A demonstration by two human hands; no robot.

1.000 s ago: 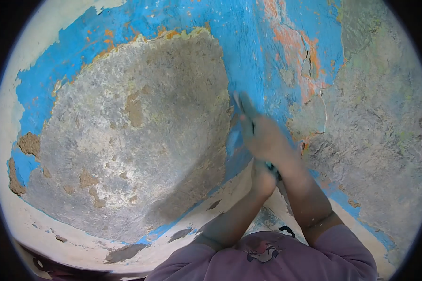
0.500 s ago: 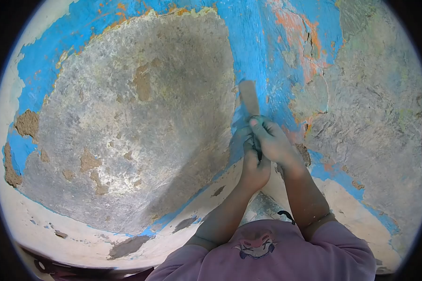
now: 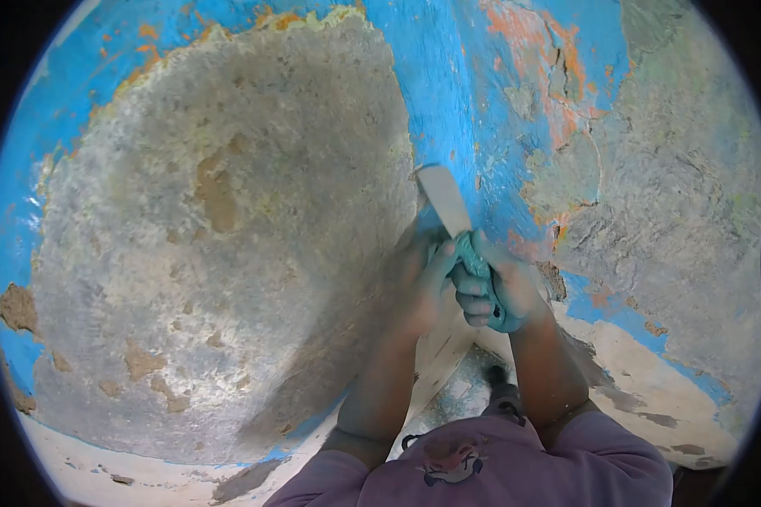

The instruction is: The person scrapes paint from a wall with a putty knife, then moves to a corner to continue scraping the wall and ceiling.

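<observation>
A paint scraper (image 3: pixel 445 198) with a broad flat blade points up and slightly left, its blade edge against blue paint beside the bare grey patch. My right hand (image 3: pixel 509 283) is closed round its teal-coloured handle, fingers curled over it. From the left side, my left hand (image 3: pixel 427 283) grips the same handle, thumb along it near the blade; its other fingers are partly hidden. Teal dust or paint covers the fingers of both hands. Blue paint (image 3: pixel 435 93) runs down the corner between two wall faces.
A large grey patch of exposed plaster (image 3: pixel 304 203) fills the left wall, with brown pits in it. To the right, rough grey plaster (image 3: pixel 668 194) has a crack (image 3: pixel 558 72) and orange-stained paint nearby. Below runs a cream band (image 3: pixel 609 346) with chipped spots.
The scraper has come down a little and its blade has tilted further left. Both hands have moved lower, with the left hand shifting left. The view has also shifted slightly.
</observation>
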